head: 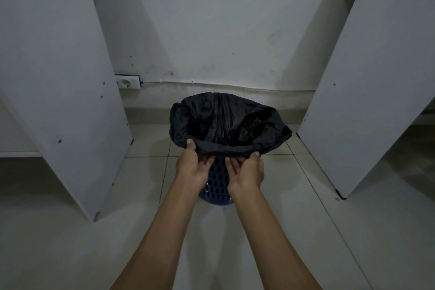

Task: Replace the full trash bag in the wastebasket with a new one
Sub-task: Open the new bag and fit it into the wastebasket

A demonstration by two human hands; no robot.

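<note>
Forearms [164,231] over pale floor tiles [70,242], white wall [211,19]

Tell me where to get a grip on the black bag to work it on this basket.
Grip the black bag at its folded-over near hem, from the front, thumbs on top, fingers underneath, as the left hand and right hand do; the hem hangs loose over the blue basket.

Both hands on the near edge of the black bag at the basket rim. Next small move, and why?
Probably pull that near edge down a little further over the rim. The left hand and right hand both pinch the black trash bag at its folded-over near edge, thumbs on top, fingers beneath. The bag's mouth stands open and its far side looks loose and crumpled over the blue perforated wastebasket, so the cuff looks unseated.
</note>
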